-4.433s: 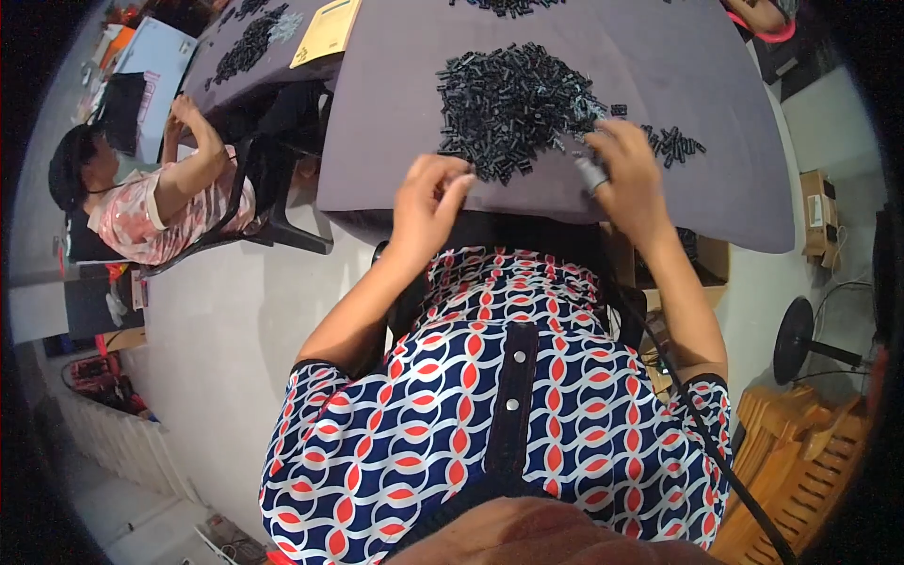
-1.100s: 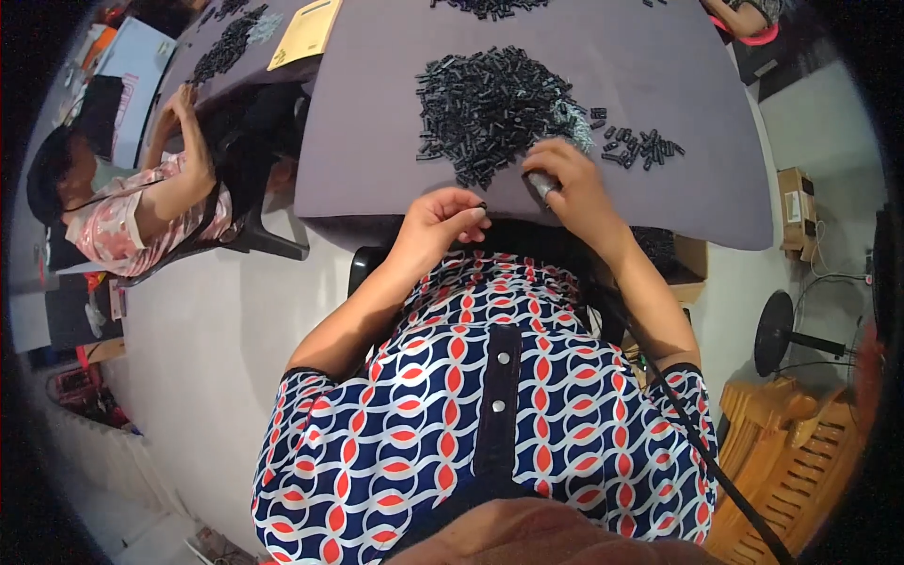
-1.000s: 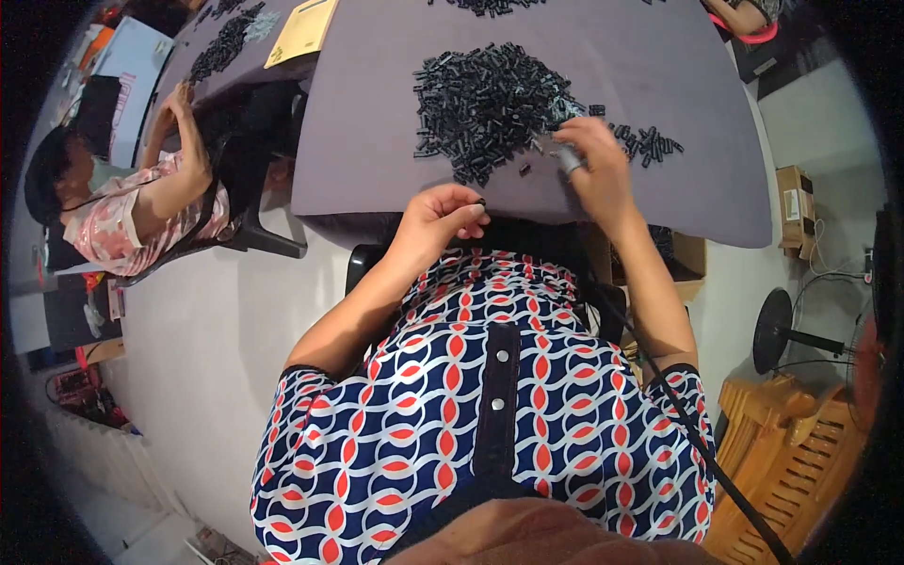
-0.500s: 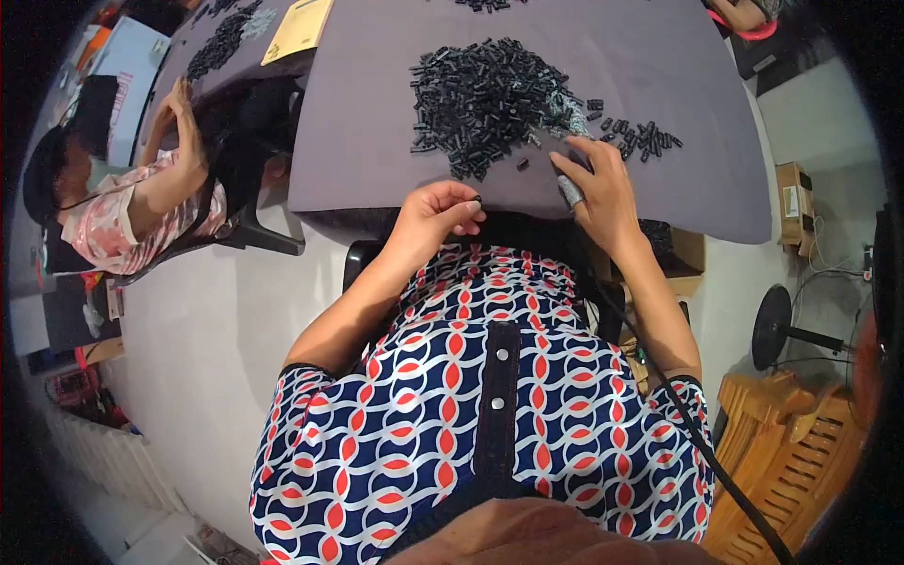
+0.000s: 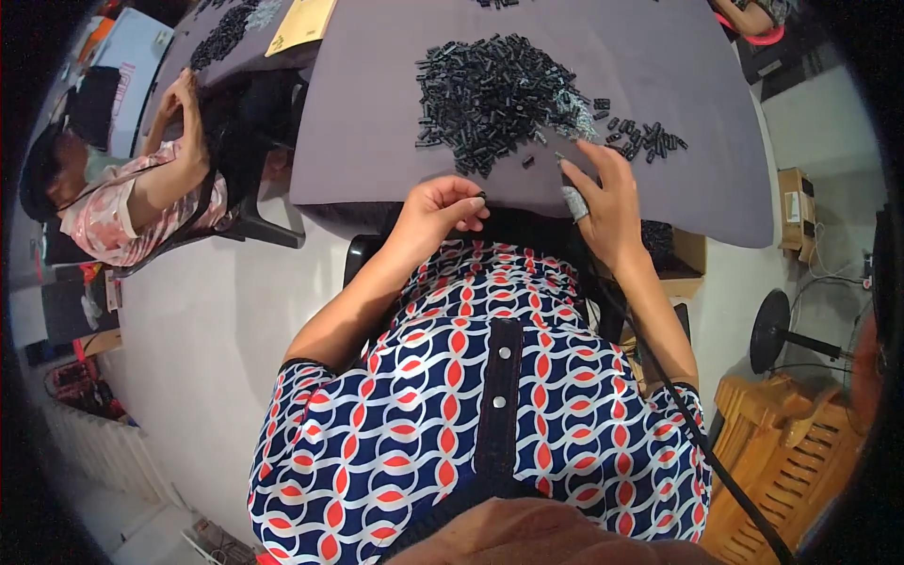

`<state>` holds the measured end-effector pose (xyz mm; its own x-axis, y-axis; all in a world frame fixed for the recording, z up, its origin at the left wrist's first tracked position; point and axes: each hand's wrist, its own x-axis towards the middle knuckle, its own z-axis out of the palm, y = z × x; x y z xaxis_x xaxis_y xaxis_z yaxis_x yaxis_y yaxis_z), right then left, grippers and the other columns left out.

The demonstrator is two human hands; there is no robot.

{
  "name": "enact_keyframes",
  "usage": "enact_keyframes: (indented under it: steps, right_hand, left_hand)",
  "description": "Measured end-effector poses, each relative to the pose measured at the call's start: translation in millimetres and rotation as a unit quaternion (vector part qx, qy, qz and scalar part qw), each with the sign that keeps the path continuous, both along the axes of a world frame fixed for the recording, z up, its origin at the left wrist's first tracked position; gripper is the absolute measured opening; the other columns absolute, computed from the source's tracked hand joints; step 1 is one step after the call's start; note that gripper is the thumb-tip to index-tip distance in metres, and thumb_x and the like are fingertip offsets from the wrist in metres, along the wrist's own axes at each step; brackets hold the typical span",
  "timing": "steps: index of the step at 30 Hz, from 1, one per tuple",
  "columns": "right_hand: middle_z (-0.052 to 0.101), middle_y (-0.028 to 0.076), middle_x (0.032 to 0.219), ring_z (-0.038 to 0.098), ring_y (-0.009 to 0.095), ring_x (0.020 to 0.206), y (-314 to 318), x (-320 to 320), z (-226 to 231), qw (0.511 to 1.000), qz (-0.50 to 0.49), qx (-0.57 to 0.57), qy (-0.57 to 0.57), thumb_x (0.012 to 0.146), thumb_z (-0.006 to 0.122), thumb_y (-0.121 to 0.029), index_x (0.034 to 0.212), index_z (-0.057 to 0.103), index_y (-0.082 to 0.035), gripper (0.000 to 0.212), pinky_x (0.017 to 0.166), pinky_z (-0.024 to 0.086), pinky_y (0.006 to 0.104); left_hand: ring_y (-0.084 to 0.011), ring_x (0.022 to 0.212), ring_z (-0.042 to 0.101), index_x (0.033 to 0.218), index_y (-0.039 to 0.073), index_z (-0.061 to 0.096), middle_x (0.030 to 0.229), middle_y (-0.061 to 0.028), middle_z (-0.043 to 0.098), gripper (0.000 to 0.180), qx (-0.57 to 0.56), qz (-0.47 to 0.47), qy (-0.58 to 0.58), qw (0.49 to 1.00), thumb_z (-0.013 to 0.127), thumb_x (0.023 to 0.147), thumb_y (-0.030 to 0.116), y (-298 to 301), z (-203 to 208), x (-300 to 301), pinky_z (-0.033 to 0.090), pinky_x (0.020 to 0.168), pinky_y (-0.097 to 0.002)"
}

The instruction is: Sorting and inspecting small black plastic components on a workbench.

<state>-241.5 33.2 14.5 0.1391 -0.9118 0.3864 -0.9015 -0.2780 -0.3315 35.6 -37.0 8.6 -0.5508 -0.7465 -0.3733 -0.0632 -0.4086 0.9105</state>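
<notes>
Over the table's near edge, my left hand [image 5: 444, 209] is closed in a pinch on a small black cylindrical piece [image 5: 482, 196], mostly hidden by the fingertips. My right hand [image 5: 605, 196] reaches over the grey tablecloth with its fingers apart, and a grey wrap [image 5: 574, 203] covers its thumb. Its fingertips are closest to a small heap of silvery metal bits [image 5: 574, 115]. That heap lies against the right side of a large pile of short black cylinders [image 5: 490, 99]. A smaller scatter of black cylinders [image 5: 654, 141] is to the right, and a single black cylinder [image 5: 528, 162] lies nearer me.
A grey cloth [image 5: 358, 141] covers the table. At far left a yellow envelope [image 5: 299, 26] lies near another person [image 5: 141, 198] seated with raised hands. A cardboard box [image 5: 687, 259] stands below the table's right side. A fan [image 5: 772, 330] and wooden chair [image 5: 782, 461] are at right.
My right hand has shifted slightly right and down, with its fingers still apart. My left hand keeps its pinch in nearly the same place. The whole view has moved a little.
</notes>
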Motion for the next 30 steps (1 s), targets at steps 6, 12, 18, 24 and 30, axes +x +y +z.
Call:
enact_keyframes:
  steps: [6, 12, 18, 24, 30]
  right_hand:
    - [0.054, 0.013, 0.138, 0.046, 0.038, 0.131, -9.4, 0.9, 1.1, 0.999, -0.011, -0.012, -0.031, 0.073, 0.07, -0.002, 0.116, 0.069, -0.008, 0.044, 0.105, 0.041, 0.0496]
    - [0.055, 0.012, 0.137, 0.044, 0.036, 0.132, -12.3, 3.0, -2.2, 1.0, -0.013, -0.014, -0.009, 0.072, 0.07, -0.002, 0.113, 0.07, -0.007, 0.041, 0.106, 0.04, 0.0494]
    - [0.056, 0.013, 0.132, 0.046, 0.037, 0.129, -14.0, -0.2, -1.3, 0.997, 0.0, -0.001, -0.073, 0.069, 0.069, 0.003, 0.106, 0.071, -0.005, 0.038, 0.105, 0.042, 0.0468]
    - [0.056, 0.014, 0.12, 0.052, 0.037, 0.114, -22.8, 6.4, 10.1, 0.992, -0.035, 0.071, -0.101, 0.067, 0.067, 0.006, 0.094, 0.065, -0.002, 0.028, 0.098, 0.045, 0.0432]
    - [0.058, 0.015, 0.114, 0.055, 0.035, 0.109, -15.4, 19.5, 24.0, 0.995, -0.01, 0.037, -0.092, 0.073, 0.064, 0.005, 0.097, 0.061, -0.002, 0.025, 0.09, 0.047, 0.041]
  left_hand:
    - [-0.011, 0.075, 0.068, 0.107, 0.003, 0.066, 0.09, -0.0052, 0.073, 0.012, -0.008, -0.007, -0.02, 1.0, 0.063, 0.098, 0.011, -0.9, 2.2, -0.3, 0.05, 0.067, -0.0204]
    - [-0.0106, 0.076, 0.068, 0.107, 0.003, 0.066, 0.09, -0.0051, 0.073, 0.012, 0.003, -0.006, -0.01, 1.0, 0.062, 0.098, 0.011, -1.4, 2.3, 0.9, 0.05, 0.067, -0.0202]
    - [-0.0116, 0.076, 0.068, 0.107, 0.001, 0.066, 0.091, -0.0064, 0.072, 0.012, 0.004, -0.005, -0.011, 1.0, 0.062, 0.098, 0.009, -0.5, 5.2, -0.3, 0.051, 0.067, -0.0201]
    - [-0.0128, 0.076, 0.069, 0.107, -0.001, 0.064, 0.092, -0.0093, 0.073, 0.012, 0.032, -0.002, 0.021, 0.999, 0.062, 0.099, 0.008, -0.4, 15.0, -2.3, 0.052, 0.067, -0.0213]
    - [-0.0123, 0.077, 0.069, 0.108, -0.002, 0.063, 0.094, -0.0096, 0.073, 0.014, 0.028, -0.008, 0.022, 0.999, 0.062, 0.098, 0.008, 1.7, 8.8, -6.6, 0.052, 0.068, -0.021]
